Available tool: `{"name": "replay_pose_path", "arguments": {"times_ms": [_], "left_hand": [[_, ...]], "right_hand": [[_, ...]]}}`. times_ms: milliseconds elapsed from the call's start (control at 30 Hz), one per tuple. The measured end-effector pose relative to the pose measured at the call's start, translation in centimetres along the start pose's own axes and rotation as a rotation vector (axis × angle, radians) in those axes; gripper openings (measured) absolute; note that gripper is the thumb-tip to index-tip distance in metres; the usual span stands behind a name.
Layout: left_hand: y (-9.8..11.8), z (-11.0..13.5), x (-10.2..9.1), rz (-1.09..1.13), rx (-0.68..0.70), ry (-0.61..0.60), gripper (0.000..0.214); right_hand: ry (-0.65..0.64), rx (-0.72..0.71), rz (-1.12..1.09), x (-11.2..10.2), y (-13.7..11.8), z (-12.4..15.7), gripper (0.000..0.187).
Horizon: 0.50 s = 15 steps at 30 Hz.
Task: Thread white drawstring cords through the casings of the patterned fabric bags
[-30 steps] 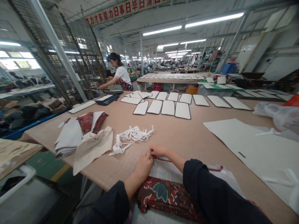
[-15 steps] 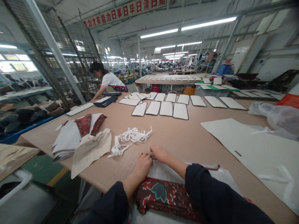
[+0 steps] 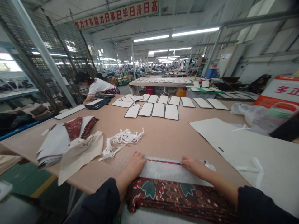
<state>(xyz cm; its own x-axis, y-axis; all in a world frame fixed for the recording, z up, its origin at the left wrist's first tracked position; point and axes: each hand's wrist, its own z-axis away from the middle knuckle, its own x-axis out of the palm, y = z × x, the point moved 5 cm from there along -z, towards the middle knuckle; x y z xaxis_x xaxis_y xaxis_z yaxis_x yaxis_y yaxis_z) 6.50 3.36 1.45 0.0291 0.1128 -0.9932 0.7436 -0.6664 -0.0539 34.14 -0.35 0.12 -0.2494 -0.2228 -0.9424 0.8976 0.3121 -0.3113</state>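
Observation:
A stack of dark red floral fabric (image 3: 161, 194) lies in front of me at the table's near edge. Its top piece shows a pale underside (image 3: 158, 171), with a narrow folded red strip (image 3: 163, 161) along the far edge. My left hand (image 3: 136, 163) has its fingers closed on the left end of that edge. Farther right on the same edge, my right hand (image 3: 193, 165) pinches the strip between thumb and fingers. A tangle of white tape (image 3: 122, 140) lies beyond my left hand.
Left are a cream cloth (image 3: 81, 152) and folded pieces (image 3: 53, 138). Several white dark-edged panels (image 3: 158, 109) lie farther back. A large pale sheet (image 3: 224, 146) and plastic bag (image 3: 240, 109) are right. A co-worker (image 3: 98, 85) leans over the far left side.
My right hand has moved right along the fabric edge, away from my left hand, uncovering the folded red strip. The view has turned slightly right. The co-worker leans lower.

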Motion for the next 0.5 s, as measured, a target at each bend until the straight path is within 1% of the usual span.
{"name": "replay_pose_path", "arguments": {"times_ms": [67,133,200,267,367,400,500], "left_hand": [[0.2,-0.4,-0.3,0.006,-0.009,-0.024,0.017],[0.5,-1.1,-0.7,0.047,-0.037,-0.058,0.015],[0.9,-1.8,-1.2,0.111,-0.056,-0.071,0.017],[1.3,-2.2,-1.8,0.172,-0.054,-0.059,0.023],[1.8,-1.7,-3.1,0.234,-0.019,-0.044,0.017],[2.0,-1.2,-3.7,0.264,0.002,-0.053,0.018],[2.7,0.8,-5.8,0.431,0.066,-0.119,0.019]], "right_hand": [[-0.015,0.113,-0.045,0.0,1.0,-0.5,0.019],[-0.067,0.227,-0.087,0.0,1.4,-1.1,0.021],[-0.130,0.274,-0.122,-0.2,1.2,-1.3,0.018],[-0.133,0.223,-0.149,-1.0,0.3,-0.9,0.014],[-0.133,0.126,-0.179,-2.7,-0.7,1.3,0.013],[-0.164,0.113,-0.188,-3.3,-1.0,2.2,0.013],[-0.317,0.101,-0.243,-4.4,-1.5,5.0,0.016]]}}
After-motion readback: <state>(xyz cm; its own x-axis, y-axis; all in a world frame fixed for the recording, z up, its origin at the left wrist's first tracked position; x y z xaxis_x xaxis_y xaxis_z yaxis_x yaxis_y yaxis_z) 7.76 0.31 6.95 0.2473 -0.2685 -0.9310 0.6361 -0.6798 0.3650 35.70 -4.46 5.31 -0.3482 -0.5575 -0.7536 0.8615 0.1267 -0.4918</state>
